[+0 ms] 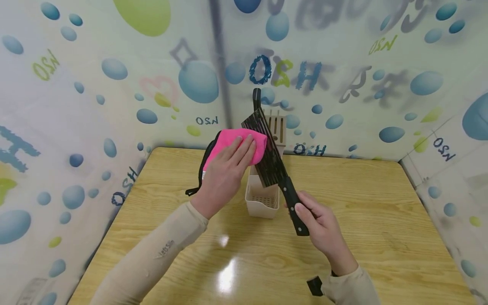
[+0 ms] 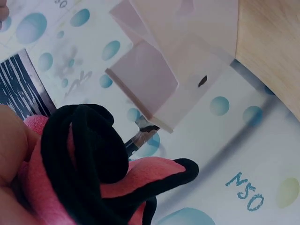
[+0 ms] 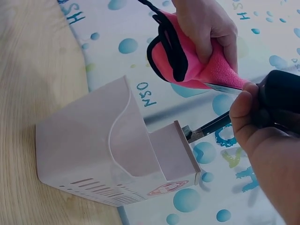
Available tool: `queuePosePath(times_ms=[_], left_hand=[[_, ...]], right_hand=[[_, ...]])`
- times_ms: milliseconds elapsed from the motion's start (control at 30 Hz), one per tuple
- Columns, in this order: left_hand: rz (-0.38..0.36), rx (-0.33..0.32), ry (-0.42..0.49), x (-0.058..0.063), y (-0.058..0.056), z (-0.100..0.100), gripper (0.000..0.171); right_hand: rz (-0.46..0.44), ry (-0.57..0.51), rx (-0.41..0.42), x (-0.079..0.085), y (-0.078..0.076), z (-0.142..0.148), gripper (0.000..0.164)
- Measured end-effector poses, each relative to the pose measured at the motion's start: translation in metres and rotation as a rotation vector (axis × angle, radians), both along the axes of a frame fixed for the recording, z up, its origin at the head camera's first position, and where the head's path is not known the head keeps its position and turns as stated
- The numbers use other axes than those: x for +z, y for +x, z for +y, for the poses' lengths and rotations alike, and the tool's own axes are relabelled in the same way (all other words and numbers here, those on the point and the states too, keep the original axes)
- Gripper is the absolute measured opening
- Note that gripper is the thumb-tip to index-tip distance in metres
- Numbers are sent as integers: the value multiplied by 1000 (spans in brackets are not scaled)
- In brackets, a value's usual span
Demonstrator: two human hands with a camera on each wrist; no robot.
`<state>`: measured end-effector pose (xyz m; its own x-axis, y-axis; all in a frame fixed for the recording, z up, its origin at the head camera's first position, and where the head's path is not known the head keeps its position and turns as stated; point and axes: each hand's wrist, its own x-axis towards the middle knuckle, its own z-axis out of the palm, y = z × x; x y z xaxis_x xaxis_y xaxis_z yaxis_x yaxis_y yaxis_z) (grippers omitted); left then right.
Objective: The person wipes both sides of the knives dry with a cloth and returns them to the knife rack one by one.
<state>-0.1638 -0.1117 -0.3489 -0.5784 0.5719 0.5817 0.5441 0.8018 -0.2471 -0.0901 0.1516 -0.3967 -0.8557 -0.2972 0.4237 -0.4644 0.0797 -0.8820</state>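
In the head view my right hand (image 1: 324, 226) grips the black riveted handle of a cleaver (image 1: 273, 163), its wide, streaky dark blade slanting up to the left. My left hand (image 1: 225, 180) holds a pink cloth (image 1: 217, 148) with black trim against the blade's upper part. Seen from the right wrist, the cloth (image 3: 218, 65) is folded around the blade's edge, with the left thumb pressing from the near side. Loose black-edged folds (image 2: 150, 180) hang below the hand in the left wrist view.
Behind the cleaver stands a beige knife holder (image 1: 262, 207) with a slotted top (image 1: 280, 129) and a perforated front bin. A black handle (image 1: 256, 98) sticks up out of it. The wooden table (image 1: 366, 199) meets patterned curtains at its back and sides.
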Motion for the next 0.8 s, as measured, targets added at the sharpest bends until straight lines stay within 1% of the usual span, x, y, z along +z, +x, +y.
queuePosePath(times_ms=[200, 367, 467, 633, 800], left_hand=[[10, -26, -30, -5, 5, 4, 56], [-21, -38, -65, -9, 11, 6, 57], [-26, -32, -100, -10, 14, 9, 56], [-30, -45, -143, -13, 20, 13, 56], [-56, -72, -125, -15, 25, 17, 55]], right_hand=[[-55, -55, -22, 4, 0, -2, 38], [-107, -94, -49, 7, 1, -3, 39], [-129, -105, -62, 8, 0, -4, 38], [-167, -99, -100, 9, -1, -3, 37], [-194, -88, -119, 11, -1, -3, 38]])
